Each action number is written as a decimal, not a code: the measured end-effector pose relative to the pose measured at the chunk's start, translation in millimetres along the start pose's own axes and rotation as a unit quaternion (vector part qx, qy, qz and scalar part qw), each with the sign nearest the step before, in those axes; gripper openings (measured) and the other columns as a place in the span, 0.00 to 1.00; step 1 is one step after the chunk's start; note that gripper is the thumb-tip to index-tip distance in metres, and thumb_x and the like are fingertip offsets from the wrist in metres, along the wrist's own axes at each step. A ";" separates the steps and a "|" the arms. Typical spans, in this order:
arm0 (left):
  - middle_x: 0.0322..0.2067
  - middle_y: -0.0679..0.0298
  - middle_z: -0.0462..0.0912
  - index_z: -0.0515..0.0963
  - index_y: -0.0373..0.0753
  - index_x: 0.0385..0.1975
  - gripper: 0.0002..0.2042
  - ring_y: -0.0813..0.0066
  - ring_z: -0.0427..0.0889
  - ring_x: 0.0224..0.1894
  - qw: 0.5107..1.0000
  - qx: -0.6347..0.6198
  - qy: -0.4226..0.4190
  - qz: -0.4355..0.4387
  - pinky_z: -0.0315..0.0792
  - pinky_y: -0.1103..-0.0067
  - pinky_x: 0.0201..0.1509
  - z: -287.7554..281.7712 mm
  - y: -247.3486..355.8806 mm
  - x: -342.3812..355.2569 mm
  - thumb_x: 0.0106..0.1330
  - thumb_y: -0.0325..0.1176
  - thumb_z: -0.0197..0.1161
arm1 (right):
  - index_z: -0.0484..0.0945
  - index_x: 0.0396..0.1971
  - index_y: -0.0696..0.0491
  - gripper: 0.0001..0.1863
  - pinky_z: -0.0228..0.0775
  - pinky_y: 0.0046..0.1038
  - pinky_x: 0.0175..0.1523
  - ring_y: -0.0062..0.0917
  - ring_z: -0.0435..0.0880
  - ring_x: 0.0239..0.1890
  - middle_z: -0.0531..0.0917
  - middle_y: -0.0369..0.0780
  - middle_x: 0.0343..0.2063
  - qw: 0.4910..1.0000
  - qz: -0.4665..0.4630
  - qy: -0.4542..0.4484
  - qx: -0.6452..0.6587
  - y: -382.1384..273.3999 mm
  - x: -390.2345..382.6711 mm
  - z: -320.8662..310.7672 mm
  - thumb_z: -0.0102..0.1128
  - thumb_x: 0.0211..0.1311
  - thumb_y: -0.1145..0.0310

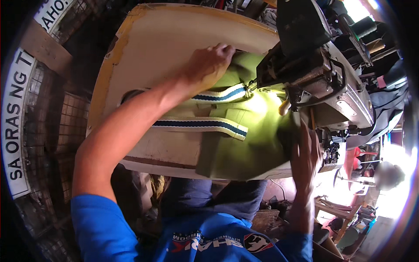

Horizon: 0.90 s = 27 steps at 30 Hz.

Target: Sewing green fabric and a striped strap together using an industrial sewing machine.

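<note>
A piece of olive-green fabric (262, 150) lies under the head of a sewing machine (297, 74), lit by a bright lamp spot. Two cream webbing straps with a dark blue stripe rest on it: the farther strap (222, 94) runs up to the needle area, and the nearer strap (200, 125) ends on the fabric. My left hand (214, 63) is closed on the fabric's far edge, left of the machine head, with its forearm crossing over the straps. At the fabric's right side, by the machine's base, my right hand (305, 146) touches it; blur and shadow hide how its fingers lie.
The worn tabletop (174, 30) stretches left and away from the machine. Thread spools (363, 27) stand at the far right. A lamp head (389, 176) glares on the right. Wire mesh (72, 115) and a lettered white sign (17, 122) are at the left.
</note>
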<state>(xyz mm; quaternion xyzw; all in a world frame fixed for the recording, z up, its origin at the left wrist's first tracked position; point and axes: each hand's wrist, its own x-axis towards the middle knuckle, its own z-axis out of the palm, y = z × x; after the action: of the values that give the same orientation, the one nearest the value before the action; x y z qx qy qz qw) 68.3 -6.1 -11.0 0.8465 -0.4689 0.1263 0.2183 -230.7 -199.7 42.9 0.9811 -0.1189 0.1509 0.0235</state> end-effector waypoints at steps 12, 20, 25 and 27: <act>0.36 0.51 0.80 0.75 0.31 0.53 0.23 0.63 0.85 0.26 0.978 0.171 -0.115 -0.040 0.79 0.71 0.26 -57.1 67.4 -72.6 0.53 0.24 0.64 | 0.81 0.41 0.53 0.14 0.75 0.39 0.46 0.38 0.79 0.46 0.82 0.43 0.41 0.972 -0.172 0.116 -0.109 39.6 135.6 73.3 0.67 0.53 0.72; 0.45 0.54 0.77 0.79 0.33 0.44 0.14 0.59 0.75 0.54 0.983 -0.024 -0.053 0.172 0.72 0.68 0.56 -47.0 67.8 -44.3 0.58 0.27 0.65 | 0.79 0.45 0.55 0.17 0.71 0.38 0.49 0.38 0.78 0.42 0.79 0.43 0.39 0.943 -0.247 0.043 0.220 -30.7 68.1 56.5 0.66 0.56 0.67; 0.49 0.57 0.79 0.81 0.34 0.43 0.13 0.59 0.77 0.54 0.980 -0.099 -0.041 0.170 0.73 0.68 0.59 -32.1 61.9 -43.5 0.59 0.31 0.67 | 0.78 0.46 0.55 0.17 0.70 0.36 0.50 0.36 0.77 0.42 0.79 0.43 0.37 0.925 -0.302 0.004 0.230 -13.5 81.4 61.9 0.63 0.60 0.63; 0.49 0.56 0.79 0.81 0.34 0.43 0.13 0.59 0.77 0.55 0.981 -0.104 -0.040 0.160 0.73 0.69 0.60 -30.2 63.1 -47.3 0.59 0.30 0.67 | 0.78 0.45 0.55 0.16 0.69 0.36 0.49 0.36 0.77 0.42 0.79 0.43 0.36 0.929 -0.295 -0.003 0.223 -8.6 80.8 64.2 0.63 0.60 0.63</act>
<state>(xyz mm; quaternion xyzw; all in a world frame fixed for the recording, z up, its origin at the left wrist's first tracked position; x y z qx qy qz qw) -10.5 14.1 11.4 0.7375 -0.6174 0.0757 0.2630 -135.1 -214.9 6.0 0.9523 0.2123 0.1573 -0.1529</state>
